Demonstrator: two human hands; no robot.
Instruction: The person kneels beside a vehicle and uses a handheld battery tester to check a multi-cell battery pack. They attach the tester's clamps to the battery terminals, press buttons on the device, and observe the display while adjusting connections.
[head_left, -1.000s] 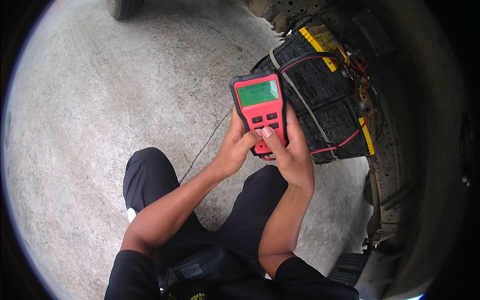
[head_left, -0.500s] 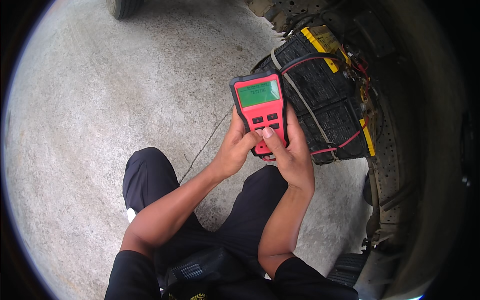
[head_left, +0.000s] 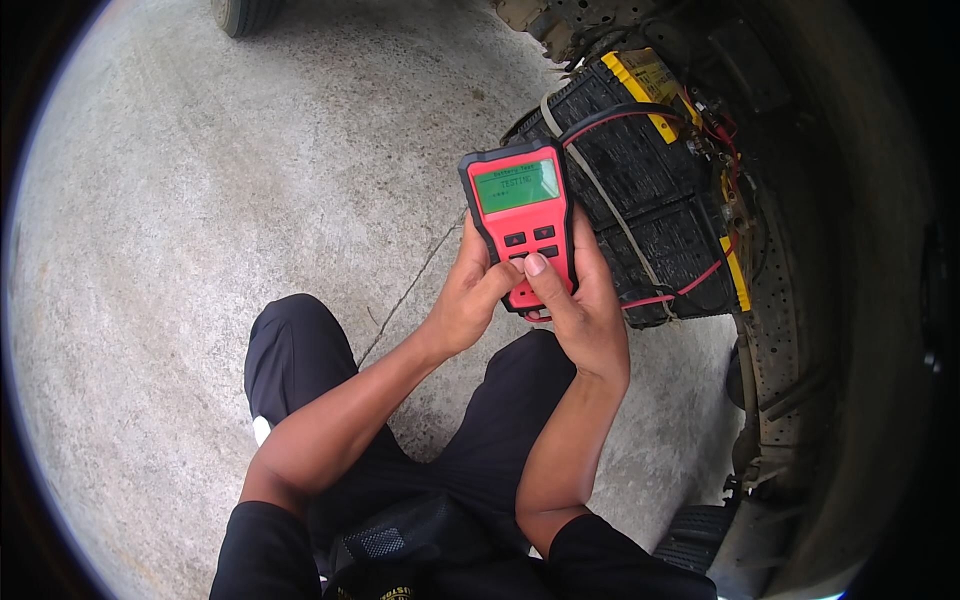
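Note:
I hold a red and black hand-held tester [head_left: 520, 205] with a lit green screen in both hands, above my knees. My left hand [head_left: 468, 300] grips its lower left side. My right hand [head_left: 582, 310] wraps the lower right side, with the thumb resting on the black buttons under the screen. Just behind the tester sit two black batteries [head_left: 640, 190] with yellow labels, strapped together. Red and black cables [head_left: 690, 285] run over them.
A rough concrete floor [head_left: 200, 220] spreads to the left, with a thin crack running toward my knees. A dirty vehicle frame and perforated metal [head_left: 790, 300] curve along the right. Part of a tyre [head_left: 245, 12] shows at the top edge.

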